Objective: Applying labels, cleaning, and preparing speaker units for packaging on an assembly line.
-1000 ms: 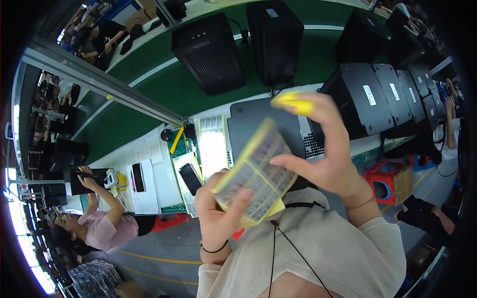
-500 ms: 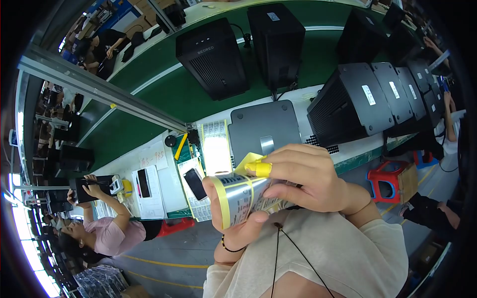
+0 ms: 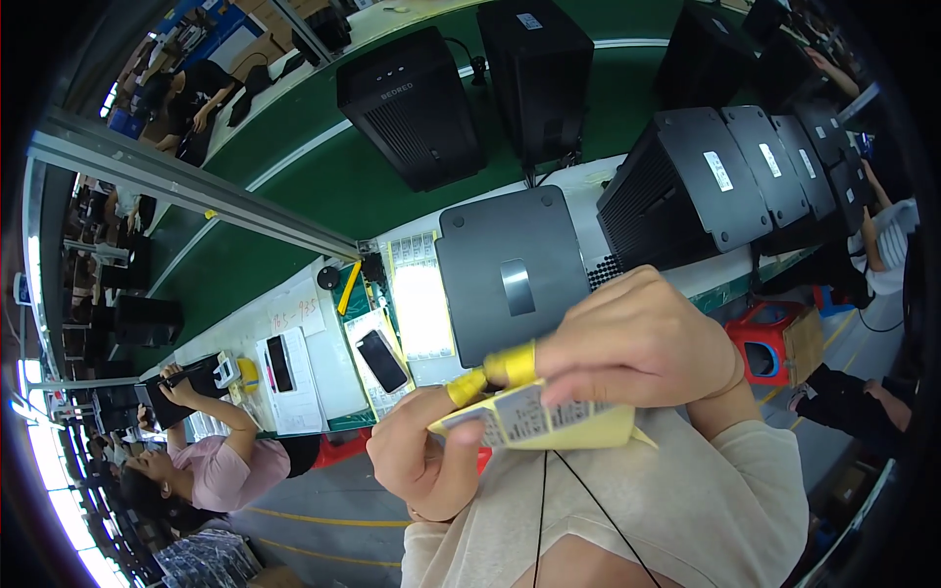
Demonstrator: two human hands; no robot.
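Note:
Close to my body, both hands hold a yellow-backed sheet of silver printed labels [image 3: 549, 421]. My left hand [image 3: 421, 456] pinches its left end, the thumb lying over the labels. My right hand [image 3: 642, 343] grips the upper edge from above, slightly blurred. Yellow wraps cover fingertips on both hands, which meet at the sheet's top. Just beyond them lies a dark grey flat-sided device [image 3: 490, 245] with round feet. One silver label [image 3: 516, 286] sits on its upper face.
Left of the device are more label sheets [image 3: 420, 294], a phone [image 3: 382, 361] and a yellow-handled tool [image 3: 349, 288]. Black tower devices [image 3: 417, 118] stand on the green conveyor; several labelled ones [image 3: 676, 181] line the right. A metal post [image 3: 196, 191] crosses the left. Co-workers sit at both sides.
The label sheet, curled upright before, has been turned down and spread sideways between my hands. My left hand has come down and leftward, and my right hand has shifted slightly right.

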